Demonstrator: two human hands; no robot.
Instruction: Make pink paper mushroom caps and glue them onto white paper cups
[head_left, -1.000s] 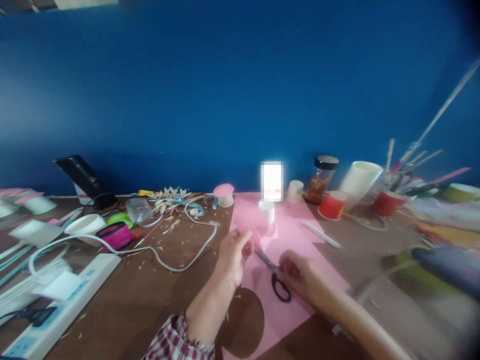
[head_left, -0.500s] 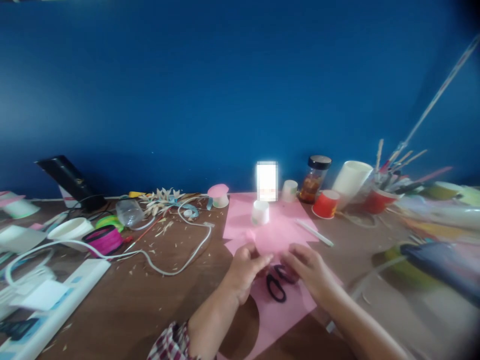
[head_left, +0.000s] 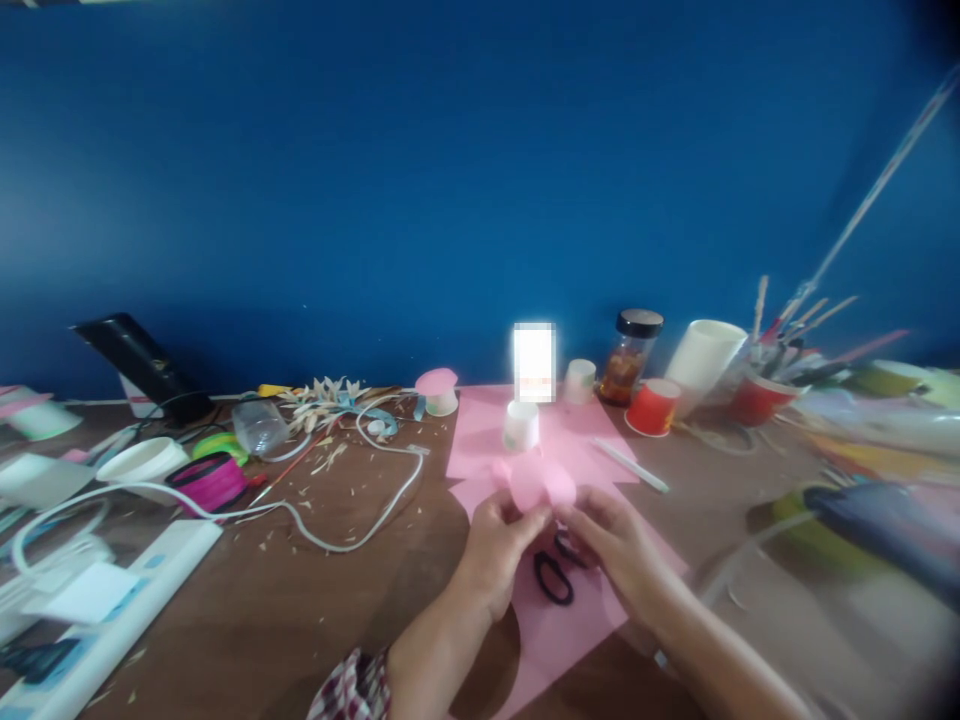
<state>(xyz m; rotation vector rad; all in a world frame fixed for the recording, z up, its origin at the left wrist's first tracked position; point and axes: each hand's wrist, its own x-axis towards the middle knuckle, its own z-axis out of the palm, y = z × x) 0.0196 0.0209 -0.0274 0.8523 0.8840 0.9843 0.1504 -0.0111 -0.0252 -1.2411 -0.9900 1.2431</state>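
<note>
One camera sits on the person's head. It looks forward and down at the tabletop [head_left: 352,600], with the pink paper [head_left: 555,640] near the middle. The left hand [head_left: 496,550] and right hand [head_left: 616,545] are close to it, over the pink paper. It sees far past both sides of the pink paper, and the blue wall [head_left: 450,180] stands behind.

A smooth deep-blue wall [head_left: 390,200], paler with soft light at far left, rises behind a flat dark-brown worktop [head_left: 352,590].
</note>
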